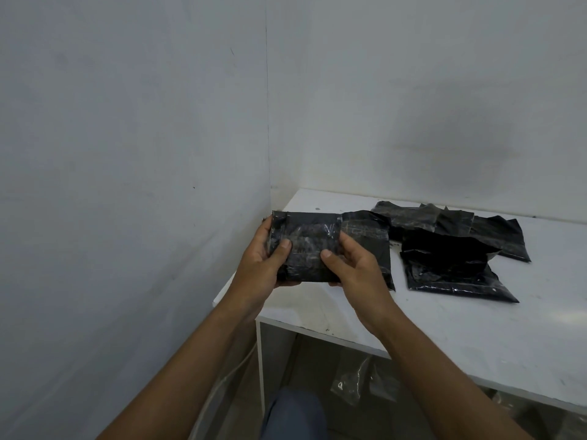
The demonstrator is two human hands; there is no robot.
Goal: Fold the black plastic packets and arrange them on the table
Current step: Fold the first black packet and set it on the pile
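Note:
A folded black plastic packet (306, 246) is held up in both hands above the left end of the white table (444, 319). My left hand (263, 265) grips its left edge, thumb on the front. My right hand (352, 268) grips its right side, thumb pressed on the front face. Behind my right hand another black packet (371, 236) lies flat on the table. A loose pile of several black packets (457, 242) lies to the right, with one large crumpled packet (451, 271) in front.
White walls meet in a corner just left of the table. Clear plastic bags (359, 382) lie on the floor under the table. A white cable (222, 379) runs down beside the table leg. My knee in blue cloth (292, 414) shows at the bottom.

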